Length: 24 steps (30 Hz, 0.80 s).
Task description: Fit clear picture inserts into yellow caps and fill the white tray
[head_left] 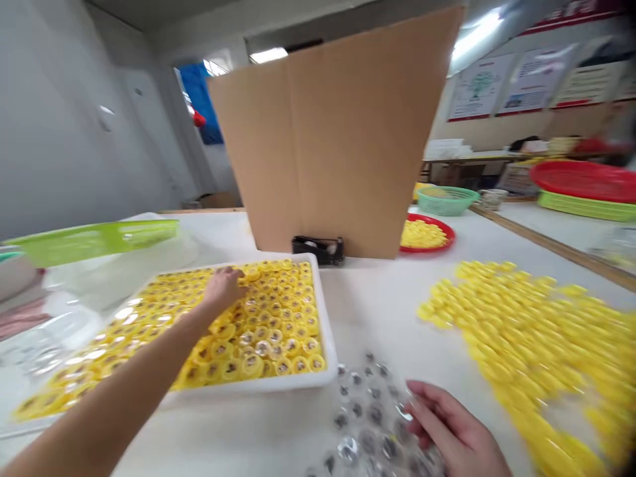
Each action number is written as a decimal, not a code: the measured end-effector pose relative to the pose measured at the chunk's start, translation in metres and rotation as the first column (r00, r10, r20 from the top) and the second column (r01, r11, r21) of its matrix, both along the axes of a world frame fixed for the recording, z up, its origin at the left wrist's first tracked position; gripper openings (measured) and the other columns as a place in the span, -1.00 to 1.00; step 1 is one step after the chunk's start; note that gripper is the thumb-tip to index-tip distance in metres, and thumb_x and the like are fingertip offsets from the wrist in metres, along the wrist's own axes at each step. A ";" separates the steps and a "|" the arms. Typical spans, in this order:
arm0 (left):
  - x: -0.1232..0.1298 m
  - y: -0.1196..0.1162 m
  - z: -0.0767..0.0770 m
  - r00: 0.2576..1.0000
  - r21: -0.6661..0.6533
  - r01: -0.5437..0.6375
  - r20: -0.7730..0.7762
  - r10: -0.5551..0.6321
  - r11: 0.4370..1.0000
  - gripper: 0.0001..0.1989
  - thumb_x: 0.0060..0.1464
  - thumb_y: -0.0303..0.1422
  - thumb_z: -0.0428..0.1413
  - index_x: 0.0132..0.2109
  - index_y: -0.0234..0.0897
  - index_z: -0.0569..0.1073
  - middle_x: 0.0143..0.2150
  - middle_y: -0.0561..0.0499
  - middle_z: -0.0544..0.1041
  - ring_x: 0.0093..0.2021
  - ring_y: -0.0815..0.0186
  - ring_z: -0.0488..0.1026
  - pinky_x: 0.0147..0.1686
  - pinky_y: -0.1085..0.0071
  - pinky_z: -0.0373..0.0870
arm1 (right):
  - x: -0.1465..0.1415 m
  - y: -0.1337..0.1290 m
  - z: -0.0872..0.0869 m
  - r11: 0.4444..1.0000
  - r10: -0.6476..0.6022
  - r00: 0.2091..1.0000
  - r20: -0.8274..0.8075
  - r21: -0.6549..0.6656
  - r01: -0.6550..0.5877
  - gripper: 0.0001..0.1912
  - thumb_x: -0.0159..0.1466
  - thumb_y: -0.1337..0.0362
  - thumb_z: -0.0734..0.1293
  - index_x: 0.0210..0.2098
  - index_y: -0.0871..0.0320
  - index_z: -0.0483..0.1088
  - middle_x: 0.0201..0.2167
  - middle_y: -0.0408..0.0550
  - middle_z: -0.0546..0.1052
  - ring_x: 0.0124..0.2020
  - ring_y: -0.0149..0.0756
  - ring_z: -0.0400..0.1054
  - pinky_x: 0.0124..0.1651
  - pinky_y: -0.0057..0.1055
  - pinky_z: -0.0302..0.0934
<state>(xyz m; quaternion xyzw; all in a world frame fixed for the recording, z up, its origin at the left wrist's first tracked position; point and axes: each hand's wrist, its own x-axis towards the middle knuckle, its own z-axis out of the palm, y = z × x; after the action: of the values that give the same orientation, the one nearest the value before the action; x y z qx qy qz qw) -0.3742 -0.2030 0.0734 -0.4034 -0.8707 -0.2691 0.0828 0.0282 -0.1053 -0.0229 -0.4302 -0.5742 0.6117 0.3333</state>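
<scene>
My left hand [224,287] reaches over the white tray [325,331], its fingers bent down at the round yellow pieces [258,324] with clear, dark-marked centres. What those fingers hold, if anything, is hidden. Near the front edge, my right hand [442,421] has thumb and fingers pinched around a small clear piece [405,411]. Beneath and left of it lie many clear round pieces [375,416] with dark centres. A large spread of plain yellow pieces [527,331] covers the table's right side.
An upright cardboard sheet [342,132] stands behind a black tape dispenser [318,250]. Behind the right side are a red plate of yellow pieces [422,235] and a green basket [447,201]. A lime-green tray [99,245] sits left; red and green trays [586,182] stand far right.
</scene>
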 end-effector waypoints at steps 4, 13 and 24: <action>0.034 -0.002 0.012 0.992 0.003 0.088 -0.095 -0.088 0.996 -0.65 -0.03 0.01 0.04 -0.32 -0.16 0.47 -0.28 -0.05 0.44 -0.06 -0.09 0.35 0.01 0.00 0.18 | 0.021 0.003 0.008 0.945 -0.012 0.978 0.210 0.322 -0.057 -0.75 0.20 0.10 0.28 -0.30 0.16 0.42 -0.46 -0.10 0.49 -0.44 -0.29 0.39 -0.39 -0.42 0.31; 0.246 -0.025 -0.034 0.673 0.213 0.551 0.458 -0.581 0.807 -0.81 0.02 -0.22 0.10 -0.21 -0.10 0.50 -0.33 0.03 0.55 -0.40 0.27 0.42 -0.41 0.40 0.36 | 0.069 0.090 0.035 0.797 -0.432 0.356 0.828 0.536 -0.279 -0.83 0.26 0.36 0.20 -0.27 0.19 0.43 -0.21 0.12 0.45 -0.21 -0.14 0.38 -0.24 -0.29 0.22; 0.240 -0.002 -0.084 0.550 0.192 0.479 0.695 -0.464 0.856 -0.80 0.08 -0.30 0.02 -0.24 -0.24 0.50 -0.32 0.00 0.54 -0.31 0.24 0.44 -0.31 0.39 0.31 | 0.045 0.125 0.030 0.877 -0.312 0.111 0.943 0.331 -0.347 -0.79 0.30 0.21 0.27 -0.13 0.19 0.38 -0.10 -0.01 0.44 -0.13 -0.24 0.37 -0.09 -0.19 0.29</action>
<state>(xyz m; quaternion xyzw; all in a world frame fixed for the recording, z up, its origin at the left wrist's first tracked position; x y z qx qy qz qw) -0.1340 -0.2053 -0.0101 -0.4837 -0.6934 -0.4083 -0.3443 0.0731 0.0201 0.0066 -0.6205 -0.7826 0.0055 -0.0496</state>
